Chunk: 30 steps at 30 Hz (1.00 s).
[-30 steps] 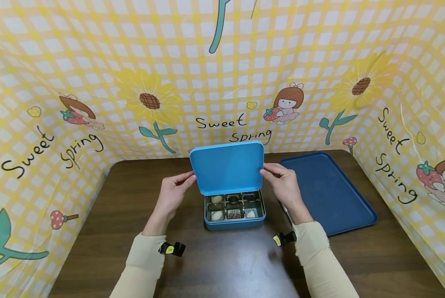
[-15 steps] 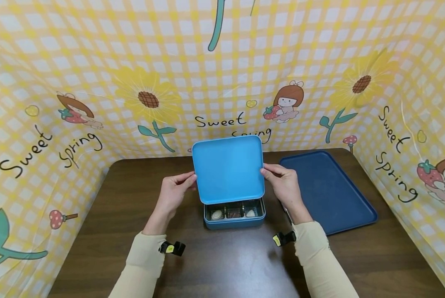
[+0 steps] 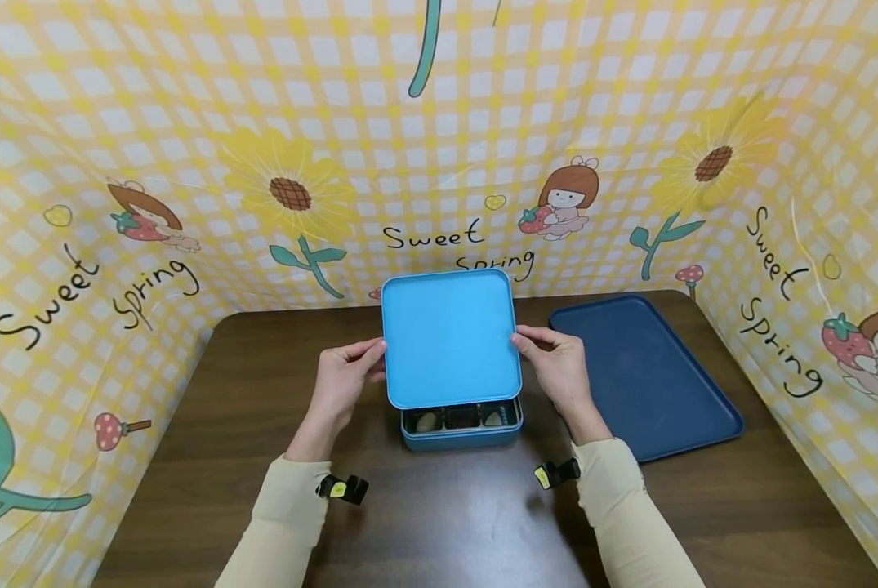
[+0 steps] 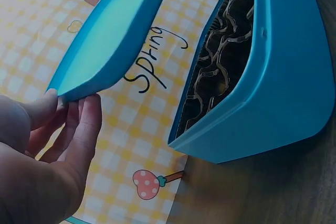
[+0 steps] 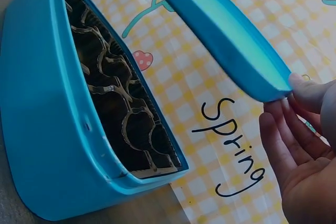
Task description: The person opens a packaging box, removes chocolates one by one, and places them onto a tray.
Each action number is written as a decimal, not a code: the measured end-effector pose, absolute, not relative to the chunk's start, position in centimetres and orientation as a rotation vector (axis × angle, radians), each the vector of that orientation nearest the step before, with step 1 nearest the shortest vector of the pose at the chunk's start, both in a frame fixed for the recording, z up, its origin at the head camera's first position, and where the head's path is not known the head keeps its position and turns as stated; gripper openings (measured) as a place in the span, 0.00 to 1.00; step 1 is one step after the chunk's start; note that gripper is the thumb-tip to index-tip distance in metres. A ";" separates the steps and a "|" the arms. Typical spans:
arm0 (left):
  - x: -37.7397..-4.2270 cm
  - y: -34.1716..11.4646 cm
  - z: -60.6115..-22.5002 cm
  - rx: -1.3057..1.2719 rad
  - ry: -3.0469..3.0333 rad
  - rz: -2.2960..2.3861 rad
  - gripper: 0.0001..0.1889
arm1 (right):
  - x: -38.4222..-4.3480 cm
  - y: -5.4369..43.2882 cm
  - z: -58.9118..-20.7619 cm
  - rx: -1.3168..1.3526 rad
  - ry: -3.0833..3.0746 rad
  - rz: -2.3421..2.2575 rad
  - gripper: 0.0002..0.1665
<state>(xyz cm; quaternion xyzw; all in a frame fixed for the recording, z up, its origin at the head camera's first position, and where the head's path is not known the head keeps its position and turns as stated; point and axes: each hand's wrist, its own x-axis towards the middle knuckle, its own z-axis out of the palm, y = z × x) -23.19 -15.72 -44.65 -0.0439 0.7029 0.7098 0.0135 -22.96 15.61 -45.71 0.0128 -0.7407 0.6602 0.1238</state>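
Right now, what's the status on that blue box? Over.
Left grip, right grip: pinching box lid by opposite sides. Lid tilted, held above blue box. Navy tray lies right, seemingly out of the way.

The woodgrain tabletop (image 3: 240,400) carries a blue box (image 3: 461,439) mid-width and a navy tray (image 3: 648,380) near its far right corner.

PLACE: curtained recording booth, room beyond hidden | SURFACE: dark wood-grain bench (image 3: 424,539) | WALLS: yellow-checked cloth (image 3: 439,147) behind and both sides, printed sunflowers (image 3: 290,193), "Sweet Spring" lettering (image 3: 434,236) | GEAR: black wrist camera (image 3: 345,489) on each arm
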 end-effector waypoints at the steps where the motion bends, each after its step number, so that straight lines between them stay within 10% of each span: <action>1: -23.2 -15.7 -44.6 -0.145 2.190 2.217 0.20 | -22.9 15.6 -45.7 0.035 -2.159 1.922 0.16; 30: -22.9 -16.1 -45.4 -0.337 2.213 2.224 0.19 | -22.3 14.1 -46.4 -0.085 -2.197 1.908 0.16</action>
